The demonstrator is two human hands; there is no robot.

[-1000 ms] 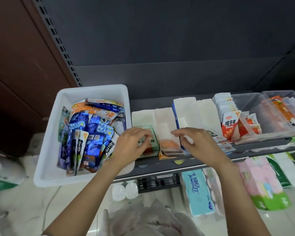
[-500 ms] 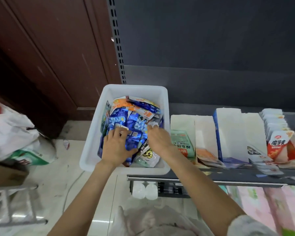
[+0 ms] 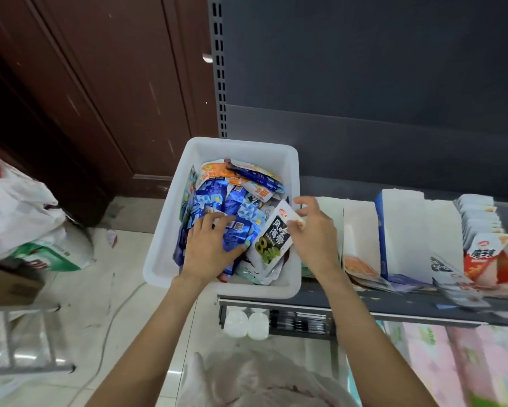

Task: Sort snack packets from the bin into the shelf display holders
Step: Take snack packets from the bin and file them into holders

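The right hand [image 3: 314,230] pinches the upper corner of a white and black packet [image 3: 273,236] between thumb and curled fingers; the packet bears large black Chinese characters on its face, a small red logo near the top and a picture of greenish rings lower down; its long axis runs diagonally, top edge up and to the right toward the hand, bottom edge down and to the left among the pile. The left hand [image 3: 208,248] lies flat with fingers spread on the blue foil packets [image 3: 217,204], pressing them; their print is too small to read, though square code patches show on two of them. Both hands are inside the white bin [image 3: 164,254], which sits at the left end of the grey shelf [image 3: 364,301], its left side overhanging the shelf end; orange and white packets [image 3: 217,171] lie at the far side of the pile, their writing blurred. To the right of the bin stand white paper display holders [image 3: 405,230], one with a blue side; further right a red and white packet [image 3: 484,254] shows red Chinese characters, and the row behind it is cut off by the frame edge. Below the shelf, pink wrapped packs [image 3: 452,362] are blurred; a white plastic bag [image 3: 15,212] sits on the floor at the left.
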